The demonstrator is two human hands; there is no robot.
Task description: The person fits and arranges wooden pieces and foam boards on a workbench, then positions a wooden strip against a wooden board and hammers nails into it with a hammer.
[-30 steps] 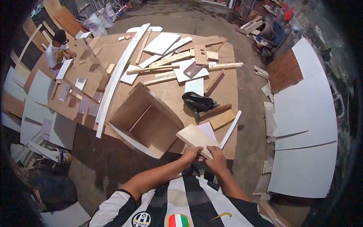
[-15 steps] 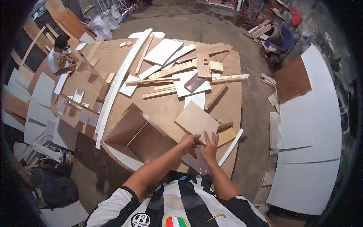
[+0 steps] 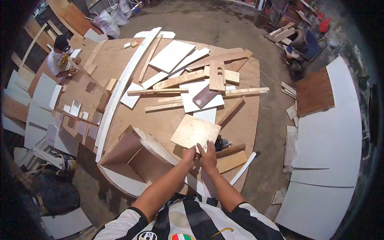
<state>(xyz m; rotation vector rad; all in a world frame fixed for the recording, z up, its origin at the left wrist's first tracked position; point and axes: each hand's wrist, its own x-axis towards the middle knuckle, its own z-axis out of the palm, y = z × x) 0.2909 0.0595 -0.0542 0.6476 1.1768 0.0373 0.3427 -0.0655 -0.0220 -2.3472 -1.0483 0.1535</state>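
A pale, roughly square wooden board (image 3: pixel 195 131) is held over the table by its near edge. My left hand (image 3: pixel 190 155) grips that edge with its fingers closed. Beside it, my right hand (image 3: pixel 207 155) holds the same board, fingers laid over the top near the right corner. To the left stands an open wooden box (image 3: pixel 140 158) with a divider inside. Partly hidden behind my right hand is a black plastic bag (image 3: pixel 222 144), next to a brown wood block (image 3: pixel 231 151) and a yellowish block (image 3: pixel 232 161).
Wood strips and white boards (image 3: pixel 172 55) lie across the wooden table (image 3: pixel 160 120). A long white plank (image 3: pixel 127 90) crosses its left part. Another person (image 3: pixel 61 59) works at the far left. Large white panels (image 3: pixel 326 160) lie at the right, beyond the floor.
The board in my hands has moved left and away from me over the table, and now lies flatter. The camera view has shifted, and the black bag's visible part has changed.
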